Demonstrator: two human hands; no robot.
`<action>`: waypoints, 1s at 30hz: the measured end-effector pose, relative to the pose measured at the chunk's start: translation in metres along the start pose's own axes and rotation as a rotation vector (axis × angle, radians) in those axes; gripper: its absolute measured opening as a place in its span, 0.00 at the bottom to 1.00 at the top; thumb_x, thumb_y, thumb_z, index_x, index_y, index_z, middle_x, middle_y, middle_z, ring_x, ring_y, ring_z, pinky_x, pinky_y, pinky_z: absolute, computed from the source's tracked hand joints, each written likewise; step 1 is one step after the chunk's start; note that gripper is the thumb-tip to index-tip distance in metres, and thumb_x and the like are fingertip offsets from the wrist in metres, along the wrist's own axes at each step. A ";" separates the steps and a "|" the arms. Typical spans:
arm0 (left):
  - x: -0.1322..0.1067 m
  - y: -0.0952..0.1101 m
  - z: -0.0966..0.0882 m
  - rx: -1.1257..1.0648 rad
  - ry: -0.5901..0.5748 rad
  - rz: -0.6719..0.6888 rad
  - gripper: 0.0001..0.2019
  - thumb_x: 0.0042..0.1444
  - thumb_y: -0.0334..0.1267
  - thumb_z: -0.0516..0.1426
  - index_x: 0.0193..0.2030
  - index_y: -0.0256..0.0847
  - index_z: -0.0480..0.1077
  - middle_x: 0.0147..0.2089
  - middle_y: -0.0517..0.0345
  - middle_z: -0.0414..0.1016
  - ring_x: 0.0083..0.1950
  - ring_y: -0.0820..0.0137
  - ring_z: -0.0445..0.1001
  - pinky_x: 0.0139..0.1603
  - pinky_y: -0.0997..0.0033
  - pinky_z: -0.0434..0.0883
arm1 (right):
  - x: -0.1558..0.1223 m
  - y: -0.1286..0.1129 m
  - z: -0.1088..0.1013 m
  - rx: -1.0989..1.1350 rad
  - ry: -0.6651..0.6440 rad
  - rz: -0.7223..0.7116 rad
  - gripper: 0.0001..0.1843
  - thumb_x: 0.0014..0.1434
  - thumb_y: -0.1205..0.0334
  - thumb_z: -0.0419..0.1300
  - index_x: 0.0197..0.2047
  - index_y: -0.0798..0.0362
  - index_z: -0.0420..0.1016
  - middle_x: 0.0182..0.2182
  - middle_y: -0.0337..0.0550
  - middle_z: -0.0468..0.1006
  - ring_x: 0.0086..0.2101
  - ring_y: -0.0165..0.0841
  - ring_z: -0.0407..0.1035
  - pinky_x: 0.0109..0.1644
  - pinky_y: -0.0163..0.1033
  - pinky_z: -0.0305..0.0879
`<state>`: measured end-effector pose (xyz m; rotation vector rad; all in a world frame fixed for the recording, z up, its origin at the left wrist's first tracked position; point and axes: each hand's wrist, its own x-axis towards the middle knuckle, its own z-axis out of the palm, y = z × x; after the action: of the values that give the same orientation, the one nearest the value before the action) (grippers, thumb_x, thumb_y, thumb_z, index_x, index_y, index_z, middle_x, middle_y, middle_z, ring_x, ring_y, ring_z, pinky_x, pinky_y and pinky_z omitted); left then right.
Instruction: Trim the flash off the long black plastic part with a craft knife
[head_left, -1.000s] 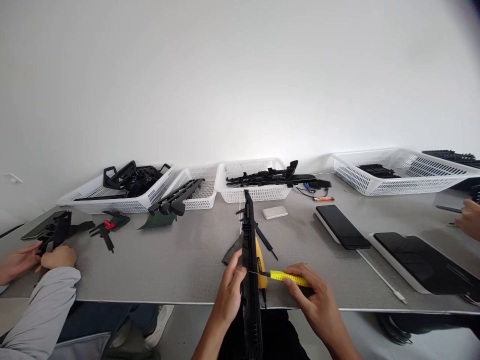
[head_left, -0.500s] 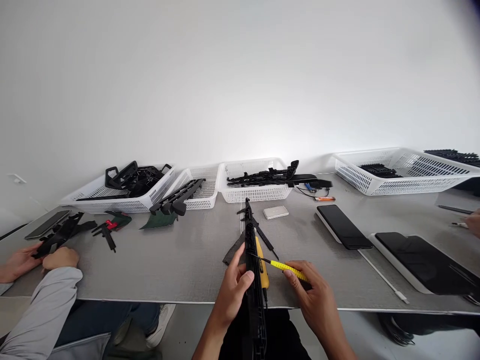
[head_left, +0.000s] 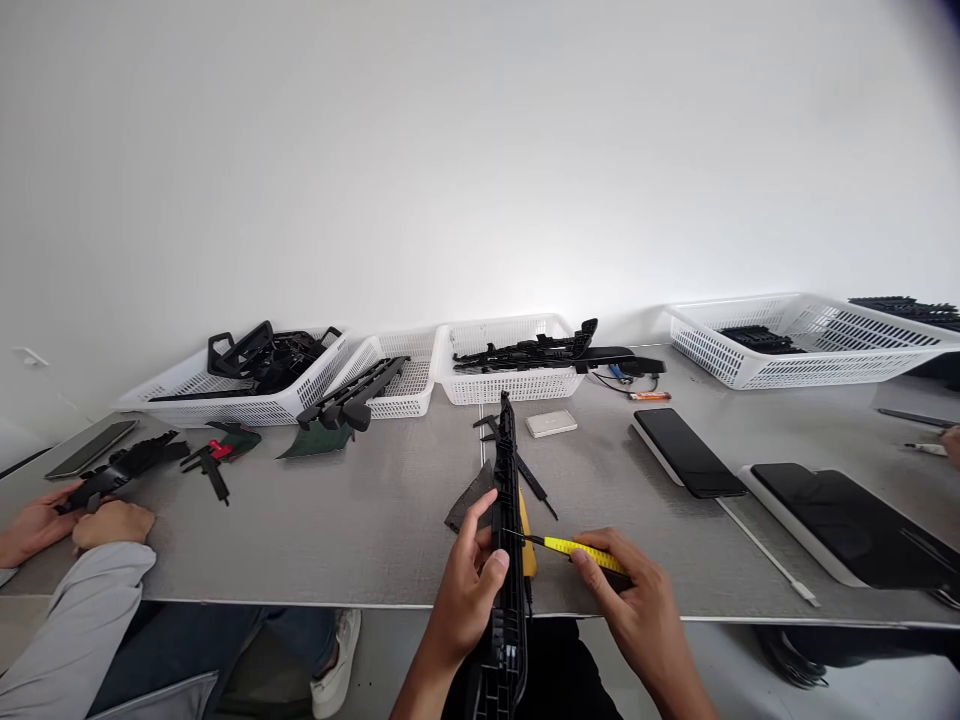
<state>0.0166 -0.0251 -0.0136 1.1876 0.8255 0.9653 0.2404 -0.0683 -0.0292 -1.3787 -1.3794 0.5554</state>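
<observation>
Hands first: left hand is wrapped around a long black plastic strip that runs from 6 o'clock toward 12 over the desk edge. Right hand at 4 o'clock pinches a yellow knife, tip touching the strip. White baskets sit at 12.

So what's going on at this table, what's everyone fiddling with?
The person wearing the camera grips a long black plastic strip in the left hand and presses the tip of a yellow tool, held in the right hand, against its side. To the left, a co-worker's hands handle another black part. White baskets of black parts line the back of the grey table, and dark screens lie to the right.
</observation>
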 end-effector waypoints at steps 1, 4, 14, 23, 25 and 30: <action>0.000 0.001 0.000 -0.014 0.011 0.005 0.39 0.72 0.56 0.60 0.83 0.48 0.52 0.65 0.44 0.79 0.60 0.56 0.79 0.62 0.60 0.74 | 0.000 0.000 0.001 -0.007 0.012 0.013 0.21 0.74 0.41 0.63 0.41 0.49 0.84 0.36 0.43 0.83 0.36 0.38 0.77 0.40 0.38 0.71; 0.001 0.002 0.001 -0.061 0.046 0.004 0.39 0.72 0.53 0.59 0.84 0.49 0.49 0.65 0.46 0.79 0.60 0.57 0.79 0.64 0.58 0.74 | 0.000 0.003 0.004 -0.029 0.062 0.037 0.23 0.73 0.39 0.63 0.41 0.49 0.85 0.37 0.45 0.84 0.37 0.40 0.78 0.42 0.39 0.72; 0.000 0.000 0.001 -0.059 0.002 0.002 0.42 0.71 0.50 0.60 0.85 0.50 0.45 0.66 0.46 0.77 0.62 0.56 0.78 0.66 0.53 0.72 | -0.002 0.003 0.004 -0.034 0.047 0.061 0.23 0.73 0.38 0.62 0.42 0.48 0.85 0.37 0.42 0.83 0.37 0.39 0.77 0.42 0.39 0.70; 0.013 -0.002 -0.005 0.001 0.167 -0.053 0.42 0.68 0.66 0.62 0.81 0.47 0.59 0.78 0.43 0.67 0.81 0.47 0.62 0.82 0.50 0.60 | -0.002 0.006 0.008 -0.063 0.042 0.031 0.22 0.74 0.39 0.62 0.41 0.48 0.84 0.37 0.43 0.83 0.38 0.39 0.77 0.43 0.40 0.70; 0.014 -0.003 -0.007 0.025 0.193 -0.057 0.40 0.68 0.65 0.63 0.78 0.45 0.64 0.76 0.42 0.69 0.80 0.45 0.64 0.79 0.50 0.64 | -0.002 0.004 0.007 -0.069 0.056 0.028 0.23 0.74 0.38 0.61 0.41 0.48 0.84 0.37 0.43 0.83 0.37 0.39 0.77 0.43 0.40 0.71; 0.015 -0.001 -0.005 0.071 0.206 -0.127 0.42 0.65 0.69 0.62 0.75 0.43 0.67 0.56 0.44 0.83 0.60 0.49 0.82 0.60 0.55 0.79 | -0.001 0.004 0.008 -0.107 0.095 0.029 0.26 0.74 0.36 0.60 0.40 0.48 0.84 0.36 0.46 0.84 0.36 0.41 0.78 0.41 0.41 0.71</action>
<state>0.0175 -0.0095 -0.0159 1.0933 1.0940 0.9713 0.2349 -0.0658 -0.0354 -1.4937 -1.3306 0.4348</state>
